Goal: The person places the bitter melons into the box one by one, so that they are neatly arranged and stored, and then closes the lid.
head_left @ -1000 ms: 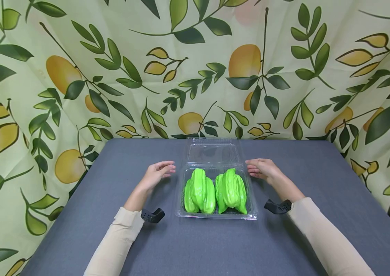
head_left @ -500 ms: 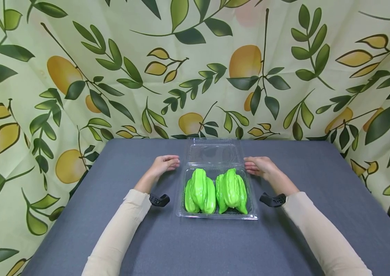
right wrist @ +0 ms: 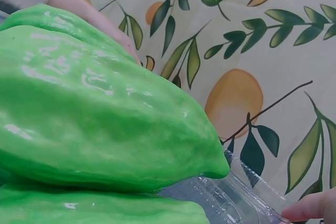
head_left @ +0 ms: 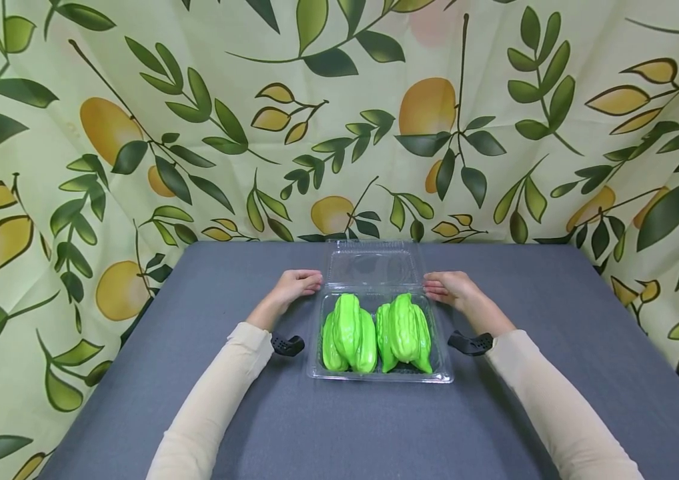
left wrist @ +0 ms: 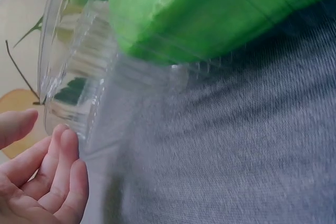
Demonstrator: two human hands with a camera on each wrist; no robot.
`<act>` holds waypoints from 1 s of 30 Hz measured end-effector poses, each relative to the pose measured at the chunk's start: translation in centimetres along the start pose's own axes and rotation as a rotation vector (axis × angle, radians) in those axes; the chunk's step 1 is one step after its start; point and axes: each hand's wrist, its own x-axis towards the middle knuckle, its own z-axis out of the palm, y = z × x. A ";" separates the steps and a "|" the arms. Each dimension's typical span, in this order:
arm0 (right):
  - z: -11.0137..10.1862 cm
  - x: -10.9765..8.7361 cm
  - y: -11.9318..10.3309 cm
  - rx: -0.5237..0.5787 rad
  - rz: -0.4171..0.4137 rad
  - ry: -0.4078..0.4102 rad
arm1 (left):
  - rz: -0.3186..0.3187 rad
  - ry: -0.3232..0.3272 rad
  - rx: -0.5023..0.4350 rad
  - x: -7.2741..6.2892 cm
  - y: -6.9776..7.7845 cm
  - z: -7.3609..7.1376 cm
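A clear plastic clamshell box (head_left: 380, 377) stands on the table with its lid (head_left: 373, 265) folded back. Two piles of glossy bright green ridged vegetables, a left pile (head_left: 348, 333) and a right pile (head_left: 404, 333), fill it; their exact kind is unclear. My left hand (head_left: 294, 289) is at the box's left side near the hinge. In the left wrist view its fingertips (left wrist: 68, 139) meet the clear plastic edge, thumb held apart. At the opposite side my right hand (head_left: 455, 288) has fingertips by the hinge; the right wrist view shows one fingertip (right wrist: 302, 209) at the plastic edge.
A grey cloth covers the table (head_left: 375, 433). Behind it and along both sides hangs a curtain (head_left: 339, 120) printed with leaves and orange fruit. Black bands (head_left: 287, 345) are worn on both wrists.
My left hand has moved right and slightly away from me, up to the box's side. The right hand has shifted a little left toward the box. The box and vegetables stay nearly in place.
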 end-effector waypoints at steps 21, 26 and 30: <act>-0.2 -0.1 0.2 0.050 -0.034 0.013 | 0.002 0.068 0.019 0.2 0.2 0.6; -0.1 -0.2 0.3 0.051 -0.055 0.030 | 0.024 0.082 0.021 0.2 0.3 0.6; -0.1 -0.4 0.2 0.050 -0.073 0.045 | 0.039 0.088 0.002 0.2 0.5 0.6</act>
